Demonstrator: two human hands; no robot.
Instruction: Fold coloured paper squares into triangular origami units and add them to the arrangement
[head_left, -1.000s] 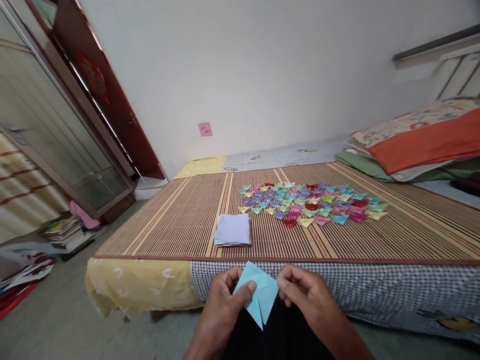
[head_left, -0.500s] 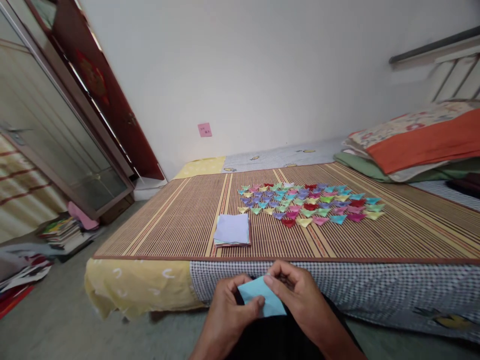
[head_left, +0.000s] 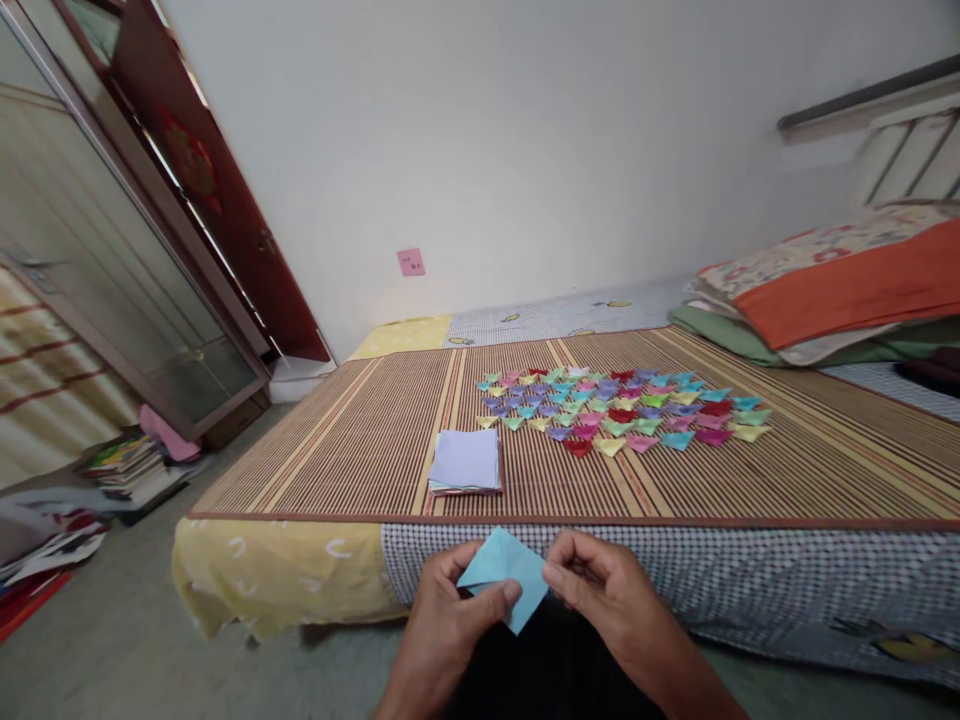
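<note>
A light blue sheet of origami paper [head_left: 517, 560], turned like a diamond and folded, is held over my lap. My left hand [head_left: 451, 622] grips its left part, thumb pressed on top and fingers underneath. With thumb and forefinger together, my right hand [head_left: 611, 600] pinches at the sheet's right corner. Beyond them on the bed mat lies a stack of square paper [head_left: 465, 460] with a lilac sheet on top. To its right, many small folded paper pieces [head_left: 615, 410] in several colours stand in rows.
A striped woven mat [head_left: 337, 440] covers the bed, its brown edge just past my hands. Pillows and folded bedding [head_left: 832, 285] lie at the right. A pink note [head_left: 411, 262] is on the wall. Books [head_left: 127, 462] are piled on the floor at left.
The light blue paper has turned so that one corner points up and another down. My right hand has shifted from its top edge to its right corner.
</note>
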